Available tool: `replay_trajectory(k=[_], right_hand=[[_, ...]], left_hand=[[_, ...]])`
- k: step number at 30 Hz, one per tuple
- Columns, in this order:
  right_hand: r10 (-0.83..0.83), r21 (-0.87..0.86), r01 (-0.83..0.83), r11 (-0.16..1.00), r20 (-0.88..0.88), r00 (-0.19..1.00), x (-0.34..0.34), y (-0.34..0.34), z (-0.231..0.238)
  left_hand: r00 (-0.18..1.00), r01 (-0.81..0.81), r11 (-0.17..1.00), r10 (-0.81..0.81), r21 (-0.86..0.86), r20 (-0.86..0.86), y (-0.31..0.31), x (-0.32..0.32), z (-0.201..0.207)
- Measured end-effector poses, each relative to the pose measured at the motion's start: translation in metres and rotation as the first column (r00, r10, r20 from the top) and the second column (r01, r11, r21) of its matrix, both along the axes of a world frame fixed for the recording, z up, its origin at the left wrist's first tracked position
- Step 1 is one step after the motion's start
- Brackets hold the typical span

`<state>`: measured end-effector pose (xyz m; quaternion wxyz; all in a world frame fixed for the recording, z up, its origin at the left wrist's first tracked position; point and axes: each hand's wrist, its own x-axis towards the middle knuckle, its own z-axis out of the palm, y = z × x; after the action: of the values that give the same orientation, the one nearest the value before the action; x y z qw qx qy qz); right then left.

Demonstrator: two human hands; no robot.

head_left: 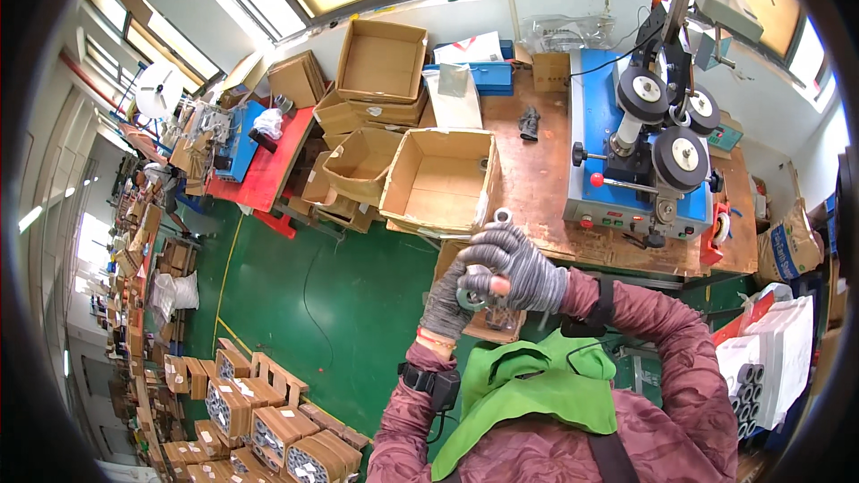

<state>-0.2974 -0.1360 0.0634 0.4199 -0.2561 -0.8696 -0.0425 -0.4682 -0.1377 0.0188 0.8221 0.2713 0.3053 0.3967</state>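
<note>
Head camera looks steeply down, close above workbench

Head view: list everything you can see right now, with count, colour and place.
Metal ring part: one, silvery, held between both hands.
Open cardboard boxes: several, brown, on the bench's left part.
Winding machine: one, blue base with black wheels, bench right.
Workbench: one, brown.
Packed cartons: many, brown, on the green floor lower left.
White bags: a few, far right.
Left hand: grey glove, on the ring.
Right hand: grey glove, over the ring.
</note>
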Motion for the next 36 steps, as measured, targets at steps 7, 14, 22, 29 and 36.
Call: replay_trajectory(k=[7, 14, 22, 29, 36], right_hand=[[0.026, 0.113, -0.023, 0.993, -0.022, 0.999, 0.000, -0.003, -0.015], [-0.089, 0.058, 0.096, 0.994, -0.114, 0.989, -0.002, -0.001, -0.025], [-0.061, -0.088, 0.041, 0.995, -0.233, 0.971, 0.001, -0.049, -0.002], [-0.173, -0.212, 0.104, 0.972, -0.342, 0.923, 0.026, -0.014, 0.029], [-0.171, -0.469, -0.083, 0.879, -0.474, 0.863, 0.036, 0.006, 0.009]], left_hand=[[0.983, -0.033, 0.960, 0.082, -0.279, 0.166, -0.001, -0.005, -0.017], [0.888, -0.388, 0.917, 0.399, 0.093, -0.230, -0.001, 0.028, -0.006], [0.523, -0.525, 0.721, 0.692, 0.451, -0.497, 0.003, 0.038, 0.003], [0.483, -0.363, 0.641, 0.750, 0.676, -0.451, -0.014, 0.049, 0.008], [0.560, -0.198, 0.683, 0.667, 0.703, -0.491, -0.028, 0.049, 0.016]])
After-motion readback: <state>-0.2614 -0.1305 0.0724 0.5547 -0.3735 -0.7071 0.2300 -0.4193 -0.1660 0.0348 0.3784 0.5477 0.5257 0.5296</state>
